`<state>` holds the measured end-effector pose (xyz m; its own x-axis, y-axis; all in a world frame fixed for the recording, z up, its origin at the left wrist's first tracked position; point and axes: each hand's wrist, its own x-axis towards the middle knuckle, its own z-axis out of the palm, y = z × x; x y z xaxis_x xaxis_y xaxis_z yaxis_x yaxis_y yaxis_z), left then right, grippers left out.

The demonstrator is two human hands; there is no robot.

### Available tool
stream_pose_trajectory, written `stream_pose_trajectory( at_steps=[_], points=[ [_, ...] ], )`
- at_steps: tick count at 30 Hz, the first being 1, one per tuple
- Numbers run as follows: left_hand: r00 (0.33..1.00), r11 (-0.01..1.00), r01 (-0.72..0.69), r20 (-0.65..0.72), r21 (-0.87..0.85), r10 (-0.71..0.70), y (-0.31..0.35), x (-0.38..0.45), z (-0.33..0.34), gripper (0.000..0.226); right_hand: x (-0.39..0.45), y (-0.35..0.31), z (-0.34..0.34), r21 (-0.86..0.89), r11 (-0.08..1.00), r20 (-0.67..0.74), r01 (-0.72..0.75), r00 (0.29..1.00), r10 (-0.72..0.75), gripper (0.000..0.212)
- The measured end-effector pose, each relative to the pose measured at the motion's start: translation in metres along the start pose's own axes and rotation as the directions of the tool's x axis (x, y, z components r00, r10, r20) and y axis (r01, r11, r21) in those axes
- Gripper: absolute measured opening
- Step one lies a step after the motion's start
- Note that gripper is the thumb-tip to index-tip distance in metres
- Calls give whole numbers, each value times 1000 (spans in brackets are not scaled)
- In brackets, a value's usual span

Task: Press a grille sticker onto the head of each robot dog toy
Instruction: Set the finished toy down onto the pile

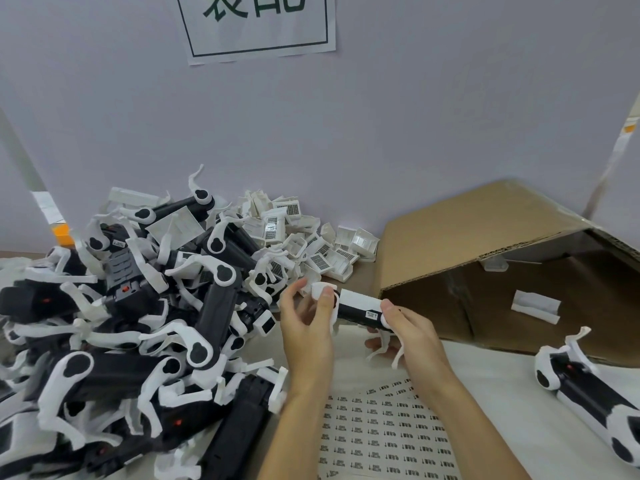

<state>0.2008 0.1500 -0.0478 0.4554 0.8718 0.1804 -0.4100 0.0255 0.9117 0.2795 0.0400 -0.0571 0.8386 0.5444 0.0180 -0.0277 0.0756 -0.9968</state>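
Observation:
I hold a black and white robot dog toy [360,308] level above the table, between both hands. My right hand [408,327] grips its rear end, thumb on top, with the white legs hanging below. My left hand [308,320] pinches the white head piece [320,291] at the toy's front end, thumb pressed on it. A sheet of small printed stickers [388,431] lies flat below my wrists. Whether a grille sticker sits on this head is hidden by my thumb.
A big heap of robot dog toys [131,323] fills the left of the table. White head pieces with grille stickers [311,247] are piled behind it. An open cardboard box [485,258] lies on its side at right, one dog toy [588,393] in front of it.

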Motion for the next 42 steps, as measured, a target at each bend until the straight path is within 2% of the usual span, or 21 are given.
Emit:
stream_pose_trajectory(
  at_steps=[3,6,8,12,16,22,27,30,32,35,38,40,41,42],
  points=[
    [1000,1000,-16,11,-20,16,1,1,1,16,0,0,-2,129,988,-23,87,996,-85,25],
    [998,998,-52,22,38,51,1,1,1,11,1,1,-4,290,941,-38,172,985,-168,47],
    [998,996,-58,4,69,57,-1,3,-1,5,2,3,-7,289,933,-41,213,977,-210,49],
    [999,994,-24,23,102,22,-3,3,-1,14,1,5,-12,148,947,-4,286,957,-288,51],
    [998,997,24,-63,77,-19,-3,4,-1,6,1,5,-11,75,935,31,348,936,-350,57],
    [984,998,3,-178,63,8,1,2,1,15,-5,0,-10,-134,937,95,323,945,-313,54],
    [975,994,-5,-220,108,28,2,2,1,11,-12,-3,-11,-449,806,130,385,921,-368,52],
    [975,995,-2,-219,96,23,4,2,0,10,-12,-9,-12,-537,739,176,407,911,-374,47],
    [976,999,4,-218,52,7,5,1,0,8,-10,-14,-15,-548,742,181,386,921,-345,41],
    [980,999,-16,-199,-44,7,8,0,1,23,-10,-20,-21,-491,789,186,370,929,-320,29],
    [986,990,-26,-165,-136,4,12,-4,1,39,-12,-28,-23,-324,881,199,345,935,-292,18],
    [980,985,-22,-196,-174,-13,13,-4,0,44,-15,-37,-16,-72,963,136,260,959,-249,20],
    [975,985,-24,-221,-174,-15,13,-3,0,45,-15,-43,-10,120,974,90,191,975,-203,28],
    [971,984,-23,-237,-177,-20,12,-1,0,45,-13,-51,-3,333,934,56,126,987,-153,34]
  ],
)
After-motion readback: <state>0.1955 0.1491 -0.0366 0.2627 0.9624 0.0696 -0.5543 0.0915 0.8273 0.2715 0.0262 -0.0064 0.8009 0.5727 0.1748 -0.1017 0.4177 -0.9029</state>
